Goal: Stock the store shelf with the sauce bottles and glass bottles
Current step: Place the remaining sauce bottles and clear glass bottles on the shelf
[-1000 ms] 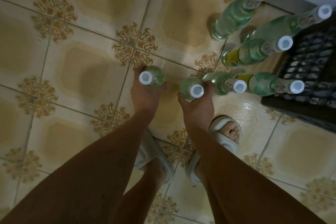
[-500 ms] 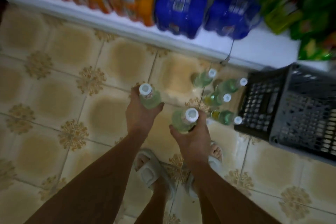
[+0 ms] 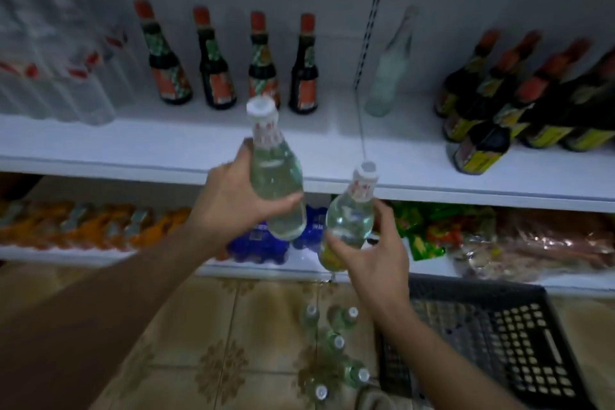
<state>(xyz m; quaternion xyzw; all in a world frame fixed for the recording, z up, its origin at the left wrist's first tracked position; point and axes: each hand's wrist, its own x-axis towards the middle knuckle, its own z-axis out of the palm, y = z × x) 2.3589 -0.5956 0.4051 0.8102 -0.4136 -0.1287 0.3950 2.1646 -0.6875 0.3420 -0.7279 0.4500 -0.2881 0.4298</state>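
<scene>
Carry step: left hand (image 3: 233,200) grips one clear glass bottle (image 3: 276,176), right hand (image 3: 372,253) another (image 3: 349,220). Next, judged: stand both upright on shelf (image 3: 332,146).

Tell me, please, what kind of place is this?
Probably a small grocery shop. White shelves carry dark sauce bottles in rows, packaged goods lie on the lower shelf, and a black plastic crate stands on the tiled floor.
</scene>
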